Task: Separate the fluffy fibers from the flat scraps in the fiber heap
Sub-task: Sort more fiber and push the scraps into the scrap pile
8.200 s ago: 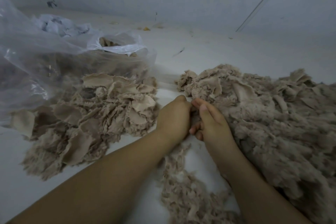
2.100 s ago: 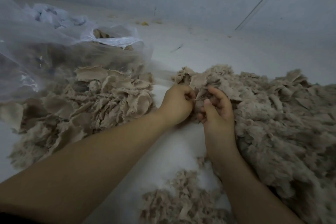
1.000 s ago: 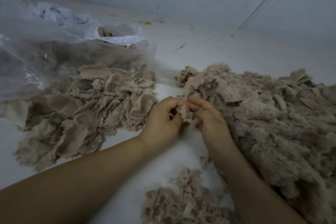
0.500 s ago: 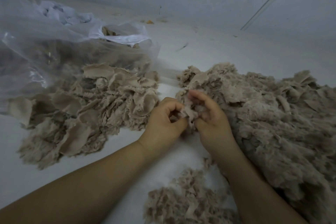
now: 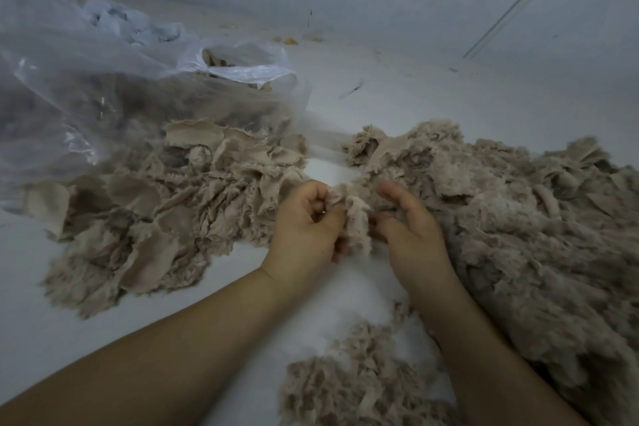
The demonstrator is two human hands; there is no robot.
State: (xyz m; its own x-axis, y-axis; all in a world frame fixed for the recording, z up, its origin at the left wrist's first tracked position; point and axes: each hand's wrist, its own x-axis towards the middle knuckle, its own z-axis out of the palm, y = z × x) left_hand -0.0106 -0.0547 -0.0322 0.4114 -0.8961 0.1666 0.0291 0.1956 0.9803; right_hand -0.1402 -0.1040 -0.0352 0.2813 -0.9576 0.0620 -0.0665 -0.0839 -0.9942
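Left hand [image 5: 306, 228] fingers pinch fluffy tuft [image 5: 356, 218], right hand [image 5: 409, 228] fingers loosely curled beside it, steadying fiber heap [image 5: 518, 218]; flat scraps [image 5: 166, 204] piled left, kept apart.

Beige-brown fiber heap [image 5: 518, 225], paler tan flat scraps [image 5: 166, 211], clear plastic bag [image 5: 86, 79].

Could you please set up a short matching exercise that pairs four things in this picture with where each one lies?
Things
1. flat scrap pile
2. big fiber heap
3. clear plastic bag
4. small fluffy pile

Places
A. far left, behind the scraps
B. right of the hands
C. near edge, between the forearms
D. left of the left hand

Pairs: 1-D, 2-B, 3-A, 4-C
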